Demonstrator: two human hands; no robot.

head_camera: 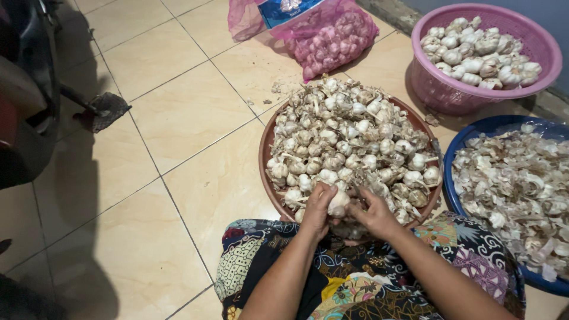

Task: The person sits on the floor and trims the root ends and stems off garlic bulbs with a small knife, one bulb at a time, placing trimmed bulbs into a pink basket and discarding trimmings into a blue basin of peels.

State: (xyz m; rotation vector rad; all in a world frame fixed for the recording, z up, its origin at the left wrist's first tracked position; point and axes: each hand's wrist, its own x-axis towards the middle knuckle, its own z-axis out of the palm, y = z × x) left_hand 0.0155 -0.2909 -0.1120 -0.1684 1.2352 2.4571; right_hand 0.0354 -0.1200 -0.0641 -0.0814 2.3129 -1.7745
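Note:
A white garlic bulb (339, 203) is gripped between my left hand (318, 208) and my right hand (372, 213), just over the near rim of a round brown tray (265, 148). The tray is heaped with several unpeeled garlic bulbs (347, 139). Both hands close around the same bulb, fingers curled on its sides. My forearms come up from the bottom of the view over a patterned cloth (355, 278) on my lap.
A pink basket (438, 89) of cleaned garlic stands at the back right. A blue basin (456, 195) of papery garlic skins sits at the right. A pink mesh sack (332, 35) of garlic lies behind the tray. A scooter's kickstand (101, 109) rests on the tiled floor at left.

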